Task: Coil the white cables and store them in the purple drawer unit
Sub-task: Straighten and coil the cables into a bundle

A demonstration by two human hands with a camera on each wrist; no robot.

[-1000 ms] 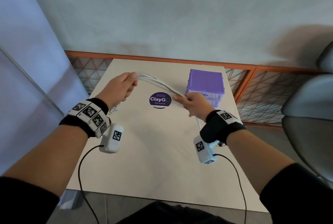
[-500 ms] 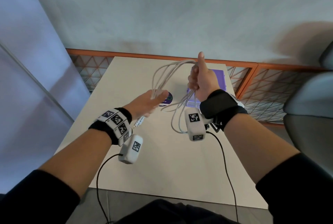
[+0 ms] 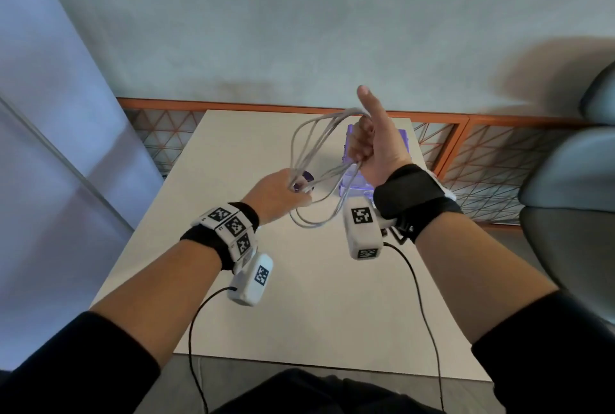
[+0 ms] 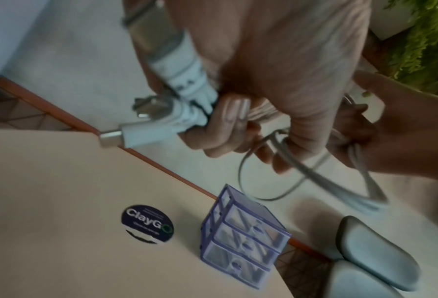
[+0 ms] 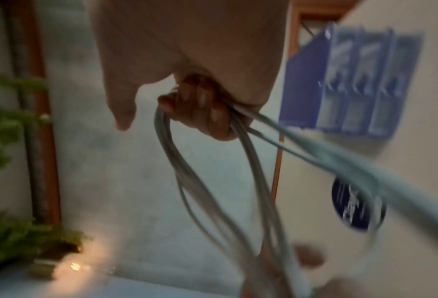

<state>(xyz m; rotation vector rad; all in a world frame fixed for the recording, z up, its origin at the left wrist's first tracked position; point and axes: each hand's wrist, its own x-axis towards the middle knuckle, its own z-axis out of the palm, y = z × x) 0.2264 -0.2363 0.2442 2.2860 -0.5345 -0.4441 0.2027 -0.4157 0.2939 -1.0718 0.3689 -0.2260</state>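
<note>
Several white cables (image 3: 311,144) loop in the air above the table between both hands. My right hand (image 3: 369,150) is raised with the thumb up, fingers curled round the looped bundle (image 5: 200,161). My left hand (image 3: 279,195), lower and to the left, grips the cable ends, whose USB plugs (image 4: 146,129) stick out past its fingers. The purple drawer unit (image 3: 349,180) stands on the table behind my right hand, mostly hidden in the head view; the left wrist view shows its three clear drawers (image 4: 243,238) closed.
A round dark ClayGo sticker (image 4: 147,225) lies on the beige table (image 3: 299,313) left of the drawer unit. An orange mesh railing (image 3: 482,154) runs behind the table. A grey chair (image 3: 572,180) stands at the right. Green plants (image 5: 6,141) show in the wrist views.
The cables went from a taut stretch between the hands to loops. My right hand rose with thumb up holding the loops; my left hand moved right and closer beneath it.
</note>
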